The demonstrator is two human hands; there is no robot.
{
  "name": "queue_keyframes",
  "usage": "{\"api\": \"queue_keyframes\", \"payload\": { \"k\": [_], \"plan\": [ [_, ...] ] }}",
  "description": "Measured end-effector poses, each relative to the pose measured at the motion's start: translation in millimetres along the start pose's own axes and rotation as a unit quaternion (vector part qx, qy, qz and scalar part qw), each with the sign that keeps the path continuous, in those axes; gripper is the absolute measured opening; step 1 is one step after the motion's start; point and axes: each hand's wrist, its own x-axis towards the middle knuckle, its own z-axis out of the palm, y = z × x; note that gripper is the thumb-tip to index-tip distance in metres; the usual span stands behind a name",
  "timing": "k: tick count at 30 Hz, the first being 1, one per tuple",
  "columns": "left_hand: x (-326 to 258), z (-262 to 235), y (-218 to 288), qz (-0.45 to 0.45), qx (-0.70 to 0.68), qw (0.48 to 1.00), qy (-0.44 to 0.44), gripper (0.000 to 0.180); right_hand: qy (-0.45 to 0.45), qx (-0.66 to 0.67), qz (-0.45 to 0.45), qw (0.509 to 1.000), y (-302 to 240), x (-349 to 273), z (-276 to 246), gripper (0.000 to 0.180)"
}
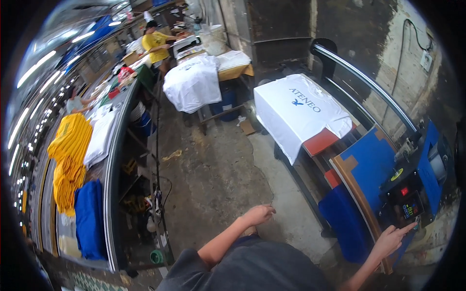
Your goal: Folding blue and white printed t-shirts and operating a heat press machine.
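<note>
control box [410, 194] on heat press at right, small lit display. right hand [391, 238] at its lower edge, index finger out, tip touching the panel, grasping nothing. left hand [258, 214] hangs loose over concrete floor [218, 169], fingers half curled, empty. white printed shirt [298, 111] lies flat on platen beyond.

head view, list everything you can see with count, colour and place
heat press: one, blue and black, right, with lit control panel
white t-shirt: one, blue print, flat on the press platen, centre right
blue cloth: one, hanging below the press
white shirts: pile, draped on a table at top centre
yellow shirts: stack, long bench at left
blue shirts: stack, same bench, lower left
co-worker: one, yellow top, far top left
left hand: empty, open over the floor
right hand: fingertip at the control panel
</note>
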Motion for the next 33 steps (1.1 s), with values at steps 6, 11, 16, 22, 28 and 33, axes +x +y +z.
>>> {"api": "queue_keyframes", "payload": {
  "k": [6,11,16,22,28,33],
  "plan": [
    [-39,-70,-86,-0.098,0.024,0.993,0.062,0.024,0.056,-0.082,0.095,0.990,-11,-5,9,0.061],
    [-47,-110,-131,-0.161,0.044,0.984,0.063,0.024,0.144,0.160,-0.085,0.973,-123,-1,30,0.045],
    [-14,-143,-137,-0.145,-0.022,0.976,0.163,0.020,0.038,0.294,-0.094,0.950,-235,19,102,0.033],
    [34,-174,-145,-0.125,-0.065,0.978,0.157,0.020,-0.055,0.317,-0.113,0.940,-294,78,268,0.030],
    [65,-228,-215,-0.191,0.011,0.967,0.171,0.020,-0.161,0.066,-0.142,0.974,-330,98,420,0.046],
    [111,-273,-245,-0.217,0.047,0.966,0.133,0.022,-0.240,0.046,-0.102,0.964,-329,110,531,0.062]
  ]
}}
